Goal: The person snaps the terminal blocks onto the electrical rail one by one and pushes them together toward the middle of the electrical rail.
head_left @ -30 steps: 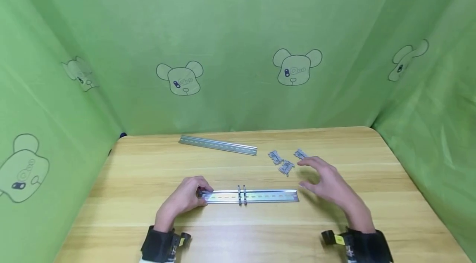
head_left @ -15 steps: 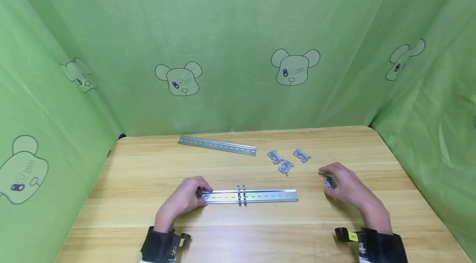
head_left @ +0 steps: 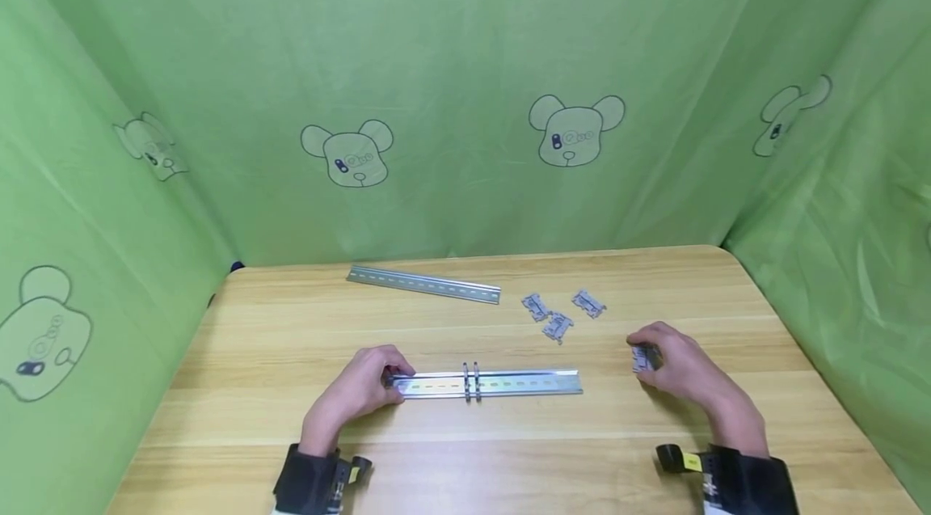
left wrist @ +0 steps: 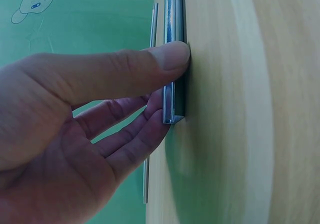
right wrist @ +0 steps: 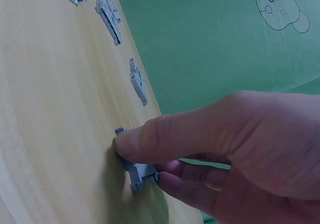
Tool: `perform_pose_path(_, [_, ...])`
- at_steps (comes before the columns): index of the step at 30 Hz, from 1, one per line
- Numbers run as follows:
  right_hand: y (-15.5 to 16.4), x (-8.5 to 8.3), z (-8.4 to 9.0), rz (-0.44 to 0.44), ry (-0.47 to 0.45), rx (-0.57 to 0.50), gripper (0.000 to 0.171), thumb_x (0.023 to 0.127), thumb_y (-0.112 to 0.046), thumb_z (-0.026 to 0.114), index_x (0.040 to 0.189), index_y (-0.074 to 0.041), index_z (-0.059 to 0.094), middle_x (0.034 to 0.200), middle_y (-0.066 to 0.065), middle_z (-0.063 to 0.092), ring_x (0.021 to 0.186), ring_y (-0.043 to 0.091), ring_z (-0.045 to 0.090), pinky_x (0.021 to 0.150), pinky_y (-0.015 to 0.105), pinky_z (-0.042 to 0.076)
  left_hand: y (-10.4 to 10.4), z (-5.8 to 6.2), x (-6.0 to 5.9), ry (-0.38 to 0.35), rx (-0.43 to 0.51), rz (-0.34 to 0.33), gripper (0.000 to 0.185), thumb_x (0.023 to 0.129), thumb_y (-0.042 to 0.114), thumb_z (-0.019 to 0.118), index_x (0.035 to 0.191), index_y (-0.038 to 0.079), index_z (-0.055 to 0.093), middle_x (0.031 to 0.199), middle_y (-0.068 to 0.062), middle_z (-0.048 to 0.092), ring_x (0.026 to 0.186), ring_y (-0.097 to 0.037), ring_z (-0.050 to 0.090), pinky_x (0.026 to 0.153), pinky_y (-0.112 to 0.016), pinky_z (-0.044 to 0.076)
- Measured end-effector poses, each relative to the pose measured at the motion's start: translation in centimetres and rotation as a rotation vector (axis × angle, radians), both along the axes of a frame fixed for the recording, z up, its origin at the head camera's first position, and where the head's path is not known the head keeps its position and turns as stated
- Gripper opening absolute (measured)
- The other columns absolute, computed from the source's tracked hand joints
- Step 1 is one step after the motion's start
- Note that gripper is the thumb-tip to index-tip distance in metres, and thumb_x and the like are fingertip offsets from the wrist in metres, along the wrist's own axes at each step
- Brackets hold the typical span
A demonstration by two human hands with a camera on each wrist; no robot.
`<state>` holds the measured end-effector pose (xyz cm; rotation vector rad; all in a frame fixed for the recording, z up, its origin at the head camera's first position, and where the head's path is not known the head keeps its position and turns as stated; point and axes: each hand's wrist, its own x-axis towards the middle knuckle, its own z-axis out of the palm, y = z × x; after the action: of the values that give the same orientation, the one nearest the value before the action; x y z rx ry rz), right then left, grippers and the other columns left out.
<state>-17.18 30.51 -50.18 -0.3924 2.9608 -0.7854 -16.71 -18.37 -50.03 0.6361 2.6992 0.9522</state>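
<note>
Since a second ago the right hand [head_left: 680, 373] has drawn back from the three loose clips [head_left: 557, 311] and now pinches a small grey metal clip [head_left: 642, 358] between thumb and fingers, right of the DIN rail [head_left: 489, 384]. The left hand [head_left: 358, 390] stays put, its grip pinching the rail's left end on the tabletop [head_left: 254, 353]. The silvery slotted rail carries two mounted clips [head_left: 471, 382] near its middle.

Soft, even light fills the green booth and throws only faint shadows under the left hand [head_left: 358, 388] and right hand [head_left: 672, 369], the near rail [head_left: 489, 383] shows a mild glare, the head view bows at its edges, and both wrist views blur close skin and the tabletop [left wrist: 240, 134].
</note>
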Motion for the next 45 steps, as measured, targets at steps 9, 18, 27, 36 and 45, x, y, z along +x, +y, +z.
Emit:
perform_pose_path(9, [-0.2, 0.3, 0.5, -0.043, -0.033, -0.042, 0.055, 0.074, -0.009, 0.087, 0.122, 0.008, 0.066, 0.114, 0.022, 0.066, 0.104, 0.041, 0.063, 0.091, 0.059, 0.054, 0.0, 0.1, 0.1, -0.010, 0.007, 0.006, 0.034, 0.074, -0.003, 0.086, 0.106, 0.004, 0.076, 0.101, -0.004, 0.071, 0.091, -0.020, 0.064, 0.082, -0.038, 0.057])
perform_pose_path(18, [-0.7, 0.5, 0.7, -0.039, -0.049, -0.134, 0.056, 0.075, -0.013, 0.089, 0.122, 0.006, 0.066, 0.112, 0.016, 0.068, 0.102, 0.035, 0.065, 0.092, 0.055, 0.056, 0.0, -0.1, 0.0, -0.002, 0.001, 0.002, 0.035, 0.073, -0.002, 0.087, 0.106, 0.005, 0.076, 0.101, -0.002, 0.070, 0.091, -0.019, 0.064, 0.083, -0.039, 0.057])
perform_pose_path(27, [-1.6, 0.3, 0.3, 0.064, -0.140, -0.486, 0.062, 0.078, 0.001, 0.085, 0.132, 0.010, 0.056, 0.129, 0.027, 0.061, 0.117, 0.042, 0.063, 0.100, 0.037, 0.054, -0.1, 0.0, 0.1, 0.011, 0.002, -0.004, 0.034, 0.073, -0.003, 0.086, 0.105, 0.005, 0.076, 0.100, -0.002, 0.070, 0.090, -0.019, 0.064, 0.080, -0.034, 0.056])
perform_pose_path(36, [-2.8, 0.2, -0.5, 0.189, -0.287, -0.642, 0.060, 0.076, 0.007, 0.082, 0.129, 0.012, 0.055, 0.131, 0.032, 0.056, 0.119, 0.045, 0.060, 0.100, 0.031, 0.053, 0.0, 0.1, 0.1, 0.005, 0.006, 0.003, 0.035, 0.073, -0.003, 0.087, 0.106, 0.005, 0.076, 0.101, -0.003, 0.071, 0.091, -0.020, 0.064, 0.082, -0.037, 0.057])
perform_pose_path(45, [-4.0, -0.2, -1.5, 0.310, -0.352, -0.749, 0.056, 0.073, 0.012, 0.080, 0.122, 0.013, 0.053, 0.131, 0.036, 0.050, 0.123, 0.052, 0.054, 0.105, 0.028, 0.048, 0.0, 0.2, 0.1, 0.008, 0.017, -0.004, 0.034, 0.073, -0.004, 0.086, 0.106, 0.004, 0.076, 0.100, -0.004, 0.071, 0.091, -0.021, 0.065, 0.082, -0.040, 0.058])
